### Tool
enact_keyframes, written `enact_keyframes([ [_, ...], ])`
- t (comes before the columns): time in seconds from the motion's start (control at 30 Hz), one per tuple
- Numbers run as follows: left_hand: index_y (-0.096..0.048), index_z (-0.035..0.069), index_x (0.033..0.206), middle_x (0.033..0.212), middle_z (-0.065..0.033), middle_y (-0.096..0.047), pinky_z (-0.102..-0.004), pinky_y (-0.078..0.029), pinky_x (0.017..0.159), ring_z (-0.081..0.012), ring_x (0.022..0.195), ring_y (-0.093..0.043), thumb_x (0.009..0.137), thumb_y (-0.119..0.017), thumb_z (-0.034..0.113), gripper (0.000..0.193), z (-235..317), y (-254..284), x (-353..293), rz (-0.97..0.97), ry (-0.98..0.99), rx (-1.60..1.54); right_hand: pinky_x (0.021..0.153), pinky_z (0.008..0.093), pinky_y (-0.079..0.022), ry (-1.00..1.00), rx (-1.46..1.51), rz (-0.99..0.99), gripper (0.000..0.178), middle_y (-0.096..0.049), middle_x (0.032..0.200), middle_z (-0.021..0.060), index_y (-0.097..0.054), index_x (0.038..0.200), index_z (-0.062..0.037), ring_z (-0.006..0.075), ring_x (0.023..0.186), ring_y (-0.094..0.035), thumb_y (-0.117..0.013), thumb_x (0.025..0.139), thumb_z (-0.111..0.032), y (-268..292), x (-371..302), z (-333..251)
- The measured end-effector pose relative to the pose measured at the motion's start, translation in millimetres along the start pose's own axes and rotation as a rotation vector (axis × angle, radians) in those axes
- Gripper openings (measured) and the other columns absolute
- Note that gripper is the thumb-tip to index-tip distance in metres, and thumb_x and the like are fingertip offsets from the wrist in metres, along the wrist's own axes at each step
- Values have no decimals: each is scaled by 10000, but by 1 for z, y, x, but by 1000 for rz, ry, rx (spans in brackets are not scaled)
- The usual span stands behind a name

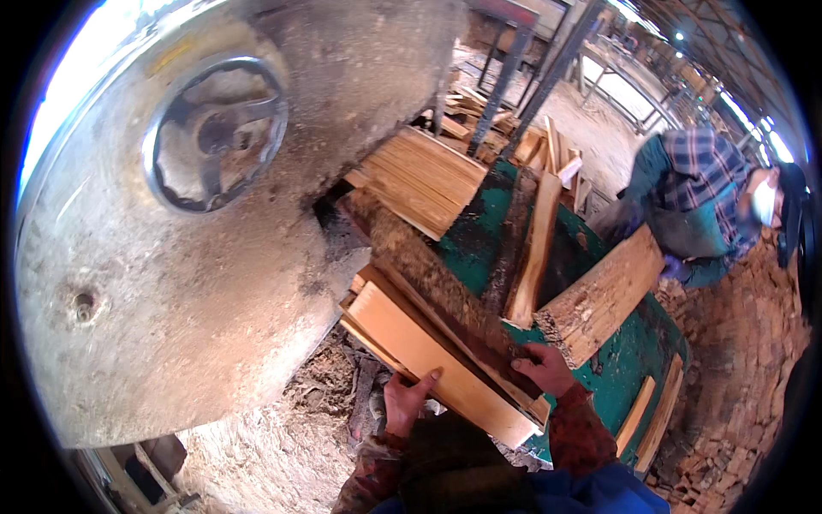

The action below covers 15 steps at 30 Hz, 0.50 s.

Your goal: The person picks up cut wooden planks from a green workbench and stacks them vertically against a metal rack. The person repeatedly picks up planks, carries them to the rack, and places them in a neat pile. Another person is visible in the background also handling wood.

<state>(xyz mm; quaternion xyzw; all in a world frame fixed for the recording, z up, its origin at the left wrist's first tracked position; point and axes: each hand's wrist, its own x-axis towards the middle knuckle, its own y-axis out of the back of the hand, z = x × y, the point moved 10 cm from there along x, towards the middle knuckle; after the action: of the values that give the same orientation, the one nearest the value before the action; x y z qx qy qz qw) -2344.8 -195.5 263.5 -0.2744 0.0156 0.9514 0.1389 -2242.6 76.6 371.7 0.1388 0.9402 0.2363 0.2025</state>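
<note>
A bundle of sawn wooden boards [437, 355] lies slantwise in front of me, its top face pale and smooth. My left hand [408, 401] is closed on the near edge of these boards, thumb on top. On the far side my right hand [546, 370] grips the boards near their right end; its fingertips are partly hidden. Just beyond the bundle runs a dark, bark-edged slab [428, 265], close against the boards. A neat stack of boards [424, 176] sits farther off, beside the machine housing.
A large dusty machine housing [282, 325] with a handwheel [214, 133] fills the left. On the green table [471, 231] lie a thick timber [604, 295], a narrow slab [535, 248] and loose strips [636, 415]. A masked co-worker [698, 197] bends over the timber at right.
</note>
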Motion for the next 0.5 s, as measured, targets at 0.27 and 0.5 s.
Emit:
enact_keyframes([
  [0.27,-642,-67,1039,899,-117,-690,-296,-543,668,-160,772,-644,740,-859,309,527,-8,-4,2,-11,33,-126,706,367,-510,51,-370,-129,410,-661,891,174,-695,1026,-30,291,797,-655,-721,841,-395,9,-81,9],
  [0.5,-631,-74,1075,950,-116,-672,-303,-543,708,-172,811,-638,761,-842,308,537,4,-8,0,-51,-29,-116,754,407,-513,112,-258,-20,368,-643,973,174,-655,1105,-41,334,886,-643,-696,859,-312,-3,-19,-43],
])
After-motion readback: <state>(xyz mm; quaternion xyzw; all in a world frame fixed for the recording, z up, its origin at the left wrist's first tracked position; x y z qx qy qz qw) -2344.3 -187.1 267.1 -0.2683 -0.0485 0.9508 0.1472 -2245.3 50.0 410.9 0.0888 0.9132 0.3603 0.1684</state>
